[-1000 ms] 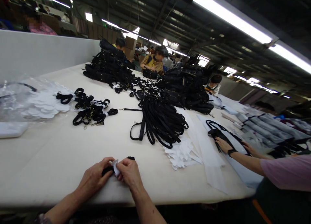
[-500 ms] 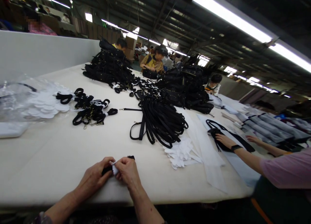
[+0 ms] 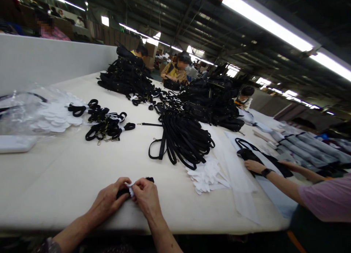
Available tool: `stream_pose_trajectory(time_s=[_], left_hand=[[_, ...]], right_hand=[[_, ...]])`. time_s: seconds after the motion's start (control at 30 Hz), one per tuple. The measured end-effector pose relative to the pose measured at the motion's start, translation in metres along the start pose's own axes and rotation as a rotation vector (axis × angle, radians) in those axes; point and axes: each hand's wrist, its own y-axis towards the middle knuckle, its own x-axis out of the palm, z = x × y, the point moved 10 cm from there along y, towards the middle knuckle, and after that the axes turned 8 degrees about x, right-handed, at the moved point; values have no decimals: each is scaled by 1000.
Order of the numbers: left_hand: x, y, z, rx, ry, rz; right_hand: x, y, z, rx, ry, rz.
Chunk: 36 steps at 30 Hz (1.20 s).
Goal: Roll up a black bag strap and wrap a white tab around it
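Observation:
Close to the table's front edge, my left hand (image 3: 109,197) is closed around a folded black strap (image 3: 122,193). A small white wrap (image 3: 131,190) goes about the strap's middle, between my two hands. Fingers of my right hand (image 3: 148,196) pinch the wrap, and the strap's other end shows just beyond them. In front of my hands lies a large pile of loose black straps (image 3: 186,136). White wrap pieces (image 3: 207,176) are heaped to its right. Bundled black straps with metal clips (image 3: 105,125) lie farther left, some banded in white.
Clear plastic bags with white pieces (image 3: 52,116) lie at the left. Black bags (image 3: 211,99) are piled at the back. To my right, a co-worker's hands (image 3: 255,166) rest on a black bag over pale sheets. Grey wrapped packages (image 3: 309,147) stand beyond.
The white wrap has shifted slightly between my fingers as both hands stay on the strap. The co-worker's far hand has moved onto the black bag. The view has turned a little left.

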Motion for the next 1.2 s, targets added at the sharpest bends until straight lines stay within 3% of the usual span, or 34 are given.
stream_pose_trajectory(time_s=[0.3,0.5,0.77,1.2], left_hand=[[-3,2,6,-35,-6,-27],[-4,2,10,-19,-1,-23],[-5,1,9,-37,-32,12],[-4,-3,25,166,132,17]], right_hand=[[2,2,-12,-64,-67,45],[6,2,-18,-93,-151,-36],[2,-1,-21,-117,-185,41],[-3,-6,-34,-187,-345,-53]])
